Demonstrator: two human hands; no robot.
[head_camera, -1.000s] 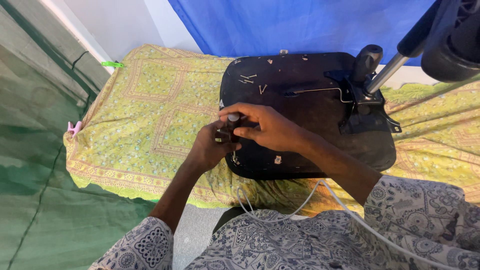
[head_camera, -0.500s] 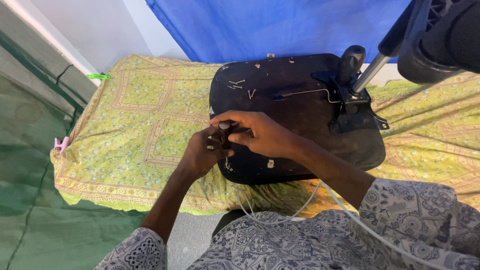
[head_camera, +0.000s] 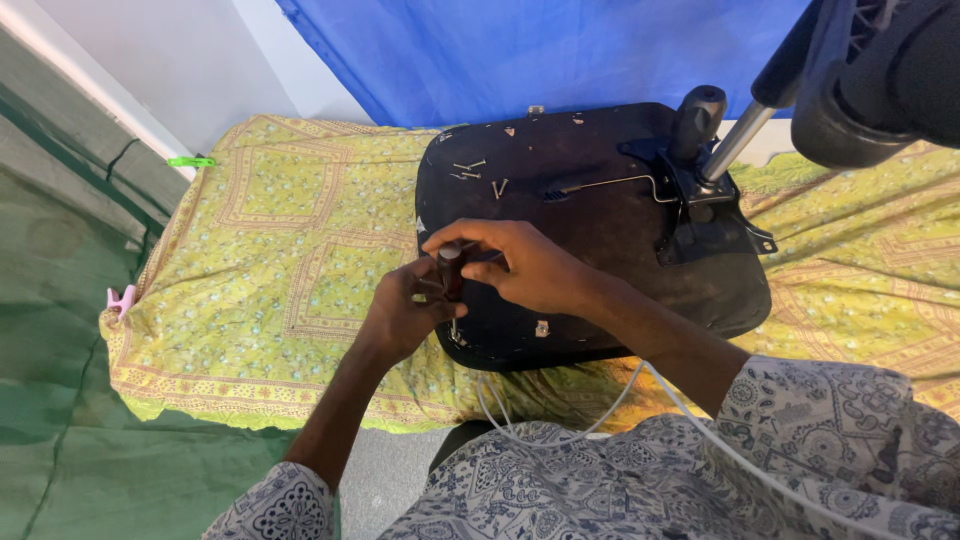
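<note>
Dark-handled screwdriver (head_camera: 449, 270), upright at the near-left edge of the upturned black chair seat (head_camera: 600, 230), gripped by both the left hand (head_camera: 400, 315) and the right hand (head_camera: 520, 265).

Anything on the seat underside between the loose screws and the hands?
Head view: nothing lies there. Between the loose screws and the right hand, only bare black seat underside shows. Both hands grip a dark tool handle.

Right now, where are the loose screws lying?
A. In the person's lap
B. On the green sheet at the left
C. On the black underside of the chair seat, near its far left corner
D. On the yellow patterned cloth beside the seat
C: the loose screws lie scattered on the black underside of the chair seat, beyond both hands, not on any cloth.
</note>
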